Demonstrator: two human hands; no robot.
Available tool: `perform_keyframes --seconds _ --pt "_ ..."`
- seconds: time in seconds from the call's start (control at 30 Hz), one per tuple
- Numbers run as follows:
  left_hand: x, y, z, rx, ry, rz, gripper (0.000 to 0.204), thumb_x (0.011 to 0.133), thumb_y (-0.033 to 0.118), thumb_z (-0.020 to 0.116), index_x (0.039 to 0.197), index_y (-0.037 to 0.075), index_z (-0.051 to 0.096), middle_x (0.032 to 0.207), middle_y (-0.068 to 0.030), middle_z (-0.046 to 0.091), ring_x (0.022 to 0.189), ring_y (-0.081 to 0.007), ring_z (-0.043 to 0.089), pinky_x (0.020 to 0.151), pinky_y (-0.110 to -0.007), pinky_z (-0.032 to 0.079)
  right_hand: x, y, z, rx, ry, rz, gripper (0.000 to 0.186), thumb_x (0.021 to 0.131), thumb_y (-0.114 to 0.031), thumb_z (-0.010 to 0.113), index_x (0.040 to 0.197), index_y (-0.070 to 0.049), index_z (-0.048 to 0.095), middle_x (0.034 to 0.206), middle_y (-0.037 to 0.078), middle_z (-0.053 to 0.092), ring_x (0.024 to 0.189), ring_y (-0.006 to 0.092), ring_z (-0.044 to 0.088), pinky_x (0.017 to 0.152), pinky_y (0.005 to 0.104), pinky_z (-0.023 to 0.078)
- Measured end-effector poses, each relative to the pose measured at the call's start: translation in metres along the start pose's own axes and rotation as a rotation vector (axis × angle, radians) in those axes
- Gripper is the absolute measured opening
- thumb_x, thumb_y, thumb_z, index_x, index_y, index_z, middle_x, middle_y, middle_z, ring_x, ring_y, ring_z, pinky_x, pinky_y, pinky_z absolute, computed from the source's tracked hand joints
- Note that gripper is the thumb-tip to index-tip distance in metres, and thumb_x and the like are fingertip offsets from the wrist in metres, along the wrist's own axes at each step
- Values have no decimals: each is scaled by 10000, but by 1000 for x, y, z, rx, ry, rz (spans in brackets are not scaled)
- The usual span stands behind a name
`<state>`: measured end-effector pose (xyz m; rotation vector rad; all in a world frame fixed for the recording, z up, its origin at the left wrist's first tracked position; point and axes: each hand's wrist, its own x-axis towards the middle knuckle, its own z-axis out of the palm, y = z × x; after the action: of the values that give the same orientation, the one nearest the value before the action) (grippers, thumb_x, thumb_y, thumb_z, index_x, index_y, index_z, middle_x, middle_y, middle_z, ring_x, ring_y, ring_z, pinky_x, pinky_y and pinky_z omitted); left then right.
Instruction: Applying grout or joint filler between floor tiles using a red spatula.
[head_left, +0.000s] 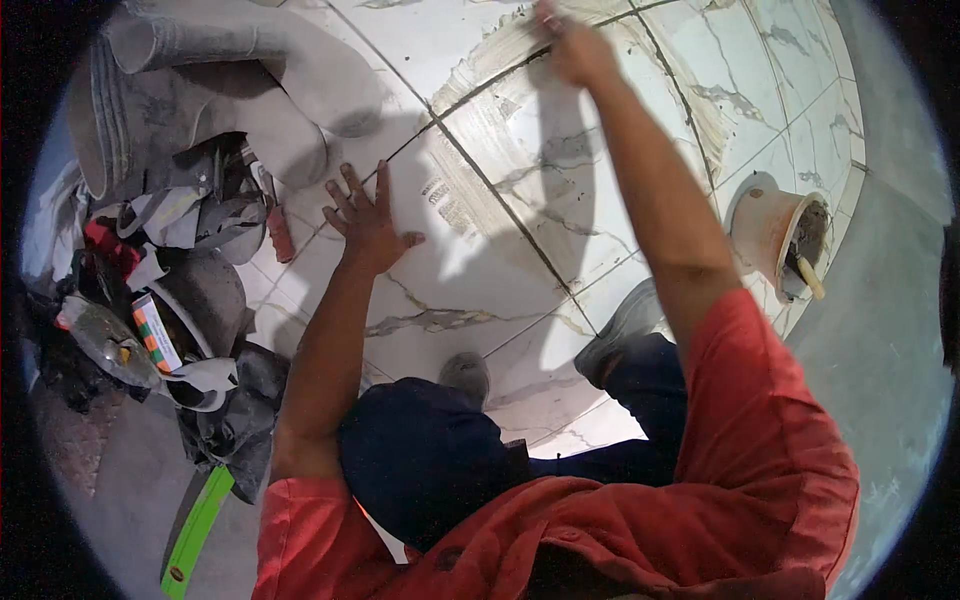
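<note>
The left hand (368, 230) is resting splayed, fingers released, on the marbled floor tiles (490, 270), probably bracing the forward lean. The right hand (583, 52) is hovering near a dark joint (490, 86); whether its blurred fingers are grasping anything, I cannot tell.

You have white tiles (720, 50) below you, marbled with grey veins, and the joints (517, 227) dividing them run dark grey. Streaky cream smears (490, 65) mark parts of them. Your shirt (760, 390) is red, your trousers (420, 450) dark navy, your shoes (620, 325) grey. To your right, the bucket (757, 225) is a dull pinkish orange, the handle (810, 278) in it pale yellow. On your left you have dusty grey boots (330, 85), a white box (157, 332) banded orange and green, a bright green strip (198, 535) and, in deep shadow, what looks like red cloth (110, 240).
</note>
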<state>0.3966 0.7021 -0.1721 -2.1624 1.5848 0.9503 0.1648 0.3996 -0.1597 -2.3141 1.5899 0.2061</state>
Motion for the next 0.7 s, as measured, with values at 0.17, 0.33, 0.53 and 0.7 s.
perform_keyframes --seconds 0.17,0.33,0.53,0.7 --pt "1 14 -4 -22 -18 22 1303 653 527 827 1545 221 -73 1534 -313 -191 1379 -602 -110 1011 -777 97 -111 -107 62 327 -134 -214 262 890 -120 465 1098 2 566 1049 237 617 1001 390 618 878 489 494" --pt "-8 -2 -10 -18 -73 -47 1256 682 515 811 1549 224 -50 1538 -314 -178 1386 -589 -124 1040 -753 71 -107 -109 23 476 -135 -233 327 813 -214 634 1106 -72 667 1092 211 650 991 361 633 866 441 491" --pt "12 10 4 -66 38 73 1330 636 533 834 1543 226 -90 1531 -304 -222 1371 -600 -159 1016 -775 40 40 2 -35 46 46 -199 272 869 -187 541 1074 -48 655 1061 228 658 998 402 617 857 474 485" --pt "-7 1 -13 -24 -78 -31 1260 696 503 810 1545 227 -80 1540 -314 -175 1393 -579 -124 1059 -736 45 -67 -50 9 337 -154 -363 335 911 -223 545 1231 -177 635 1128 121 680 973 265 661 849 377 526"
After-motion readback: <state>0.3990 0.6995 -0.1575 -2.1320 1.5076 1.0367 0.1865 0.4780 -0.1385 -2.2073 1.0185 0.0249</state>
